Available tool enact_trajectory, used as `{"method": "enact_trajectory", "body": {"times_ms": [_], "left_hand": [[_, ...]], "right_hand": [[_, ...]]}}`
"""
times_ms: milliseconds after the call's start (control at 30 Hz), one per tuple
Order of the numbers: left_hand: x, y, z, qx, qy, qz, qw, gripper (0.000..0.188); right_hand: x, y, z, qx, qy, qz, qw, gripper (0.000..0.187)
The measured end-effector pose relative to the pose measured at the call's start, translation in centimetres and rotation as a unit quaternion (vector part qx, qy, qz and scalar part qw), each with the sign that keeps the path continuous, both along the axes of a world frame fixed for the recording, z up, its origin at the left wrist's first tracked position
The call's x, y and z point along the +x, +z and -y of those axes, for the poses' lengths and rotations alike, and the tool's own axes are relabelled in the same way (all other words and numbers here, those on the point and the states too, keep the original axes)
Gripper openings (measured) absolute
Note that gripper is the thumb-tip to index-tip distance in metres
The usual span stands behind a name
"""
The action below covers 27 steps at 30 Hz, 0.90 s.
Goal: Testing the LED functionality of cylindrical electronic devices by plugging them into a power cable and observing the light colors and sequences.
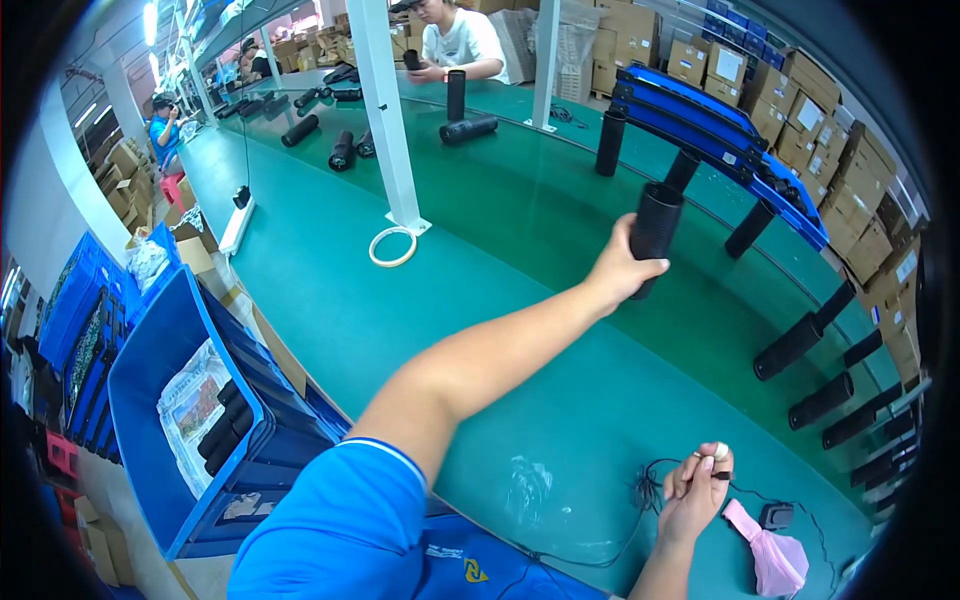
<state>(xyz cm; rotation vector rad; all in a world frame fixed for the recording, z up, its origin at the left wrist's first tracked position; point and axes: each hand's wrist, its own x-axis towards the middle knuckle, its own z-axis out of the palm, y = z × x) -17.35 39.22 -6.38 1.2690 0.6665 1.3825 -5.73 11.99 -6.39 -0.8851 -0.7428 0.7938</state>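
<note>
My left hand [618, 268] is stretched out over the dark green strip of the table, fingers wrapped round an upright black cylinder [657, 222]. Lower right, my right hand [690, 508] pinches a small black cable plug [722, 476] between thumb and fingers; a whitish cover sits on one fingertip. A thin black cable [648, 488] lies bunched beside that hand and trails along the table's near edge. Just right of it are a pink cloth piece [775, 555] and a small black box-shaped device [776, 515].
More black cylinders [787, 347] stand along the right side; others [300, 130] lie farther back. A white post [385, 120] rises mid-table near a cream ring [393, 247]. Blue trays [690, 120] stand at back right, a blue bin [165, 330] at left. A co-worker [465, 45] sits opposite.
</note>
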Motion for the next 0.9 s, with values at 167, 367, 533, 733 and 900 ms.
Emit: {"method": "enact_trajectory", "body": {"times_ms": [167,367,533,733,900], "left_hand": [[2.8,-3.1,-2.5,0.045,0.028,-0.135,0.989,0.08],[-2.1,-4.1,-1.3,0.15,0.127,-0.239,0.951,0.077],[-17.6,-2.6,2.0,0.191,0.126,-0.124,0.966,0.042],[-39.0,-3.4,-3.9,0.055,0.489,-0.058,0.869,0.03],[-52.9,-4.3,-8.9,-0.032,0.565,-0.404,0.719,0.044]], "right_hand": [[2.1,-1.2,0.2,-0.075,0.028,0.039,0.996,0.013],[2.3,-1.8,-0.2,-0.147,0.053,0.078,0.985,0.016],[2.4,-3.9,-1.3,-0.189,0.087,0.106,0.972,0.015],[2.3,-5.4,-2.0,-0.232,0.092,0.095,0.964,0.01],[4.3,-7.7,-1.5,-0.229,0.091,0.109,0.963,0.009]]}}
